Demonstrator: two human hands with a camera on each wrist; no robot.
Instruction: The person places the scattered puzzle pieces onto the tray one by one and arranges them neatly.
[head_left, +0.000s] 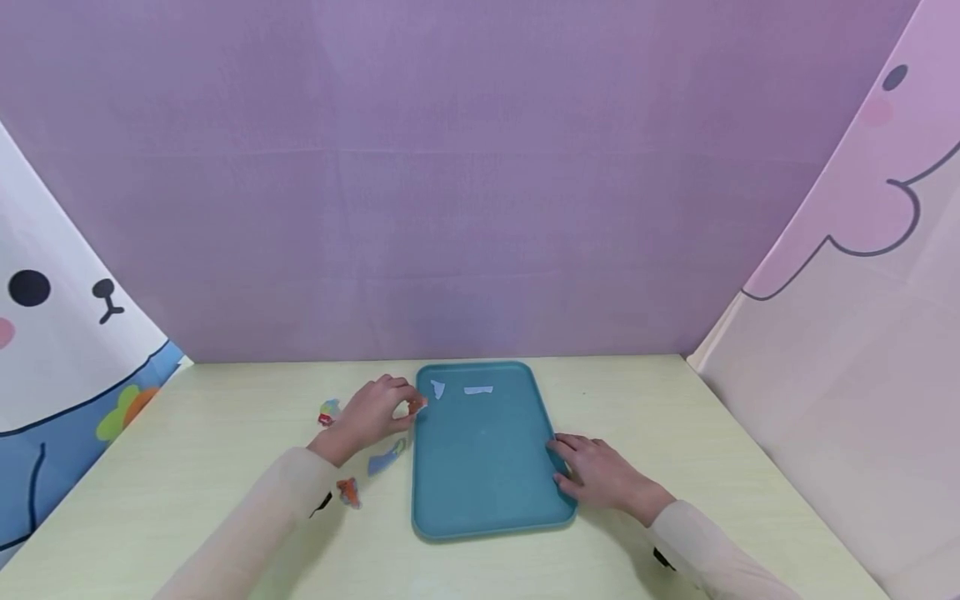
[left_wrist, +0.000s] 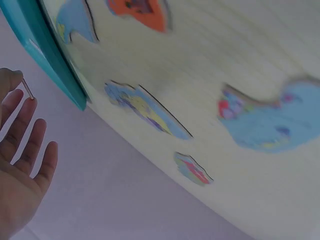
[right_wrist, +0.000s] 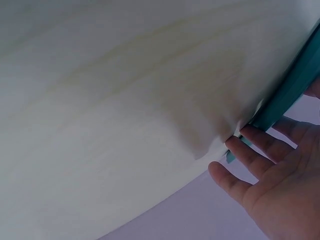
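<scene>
A teal tray (head_left: 483,467) lies on the table, with two pale pieces near its far edge, one (head_left: 438,389) at the left and a flat strip (head_left: 478,390) beside it. At the tray's left rim my left hand (head_left: 372,414) pinches a small orange-brown piece (head_left: 417,404) between thumb and index finger. In the left wrist view that hand (left_wrist: 22,165) holds the piece (left_wrist: 28,88) edge-on. My right hand (head_left: 603,477) rests on the tray's right rim, fingers relaxed; in the right wrist view its fingertips (right_wrist: 243,131) touch the rim (right_wrist: 287,92).
Left of the tray lie a blue piece (head_left: 386,457), an orange piece (head_left: 348,492) and a red and yellow piece (head_left: 327,412). The left wrist view shows several printed pieces, among them a large light-blue one (left_wrist: 270,125). Purple cloth (head_left: 480,183) hangs behind the table.
</scene>
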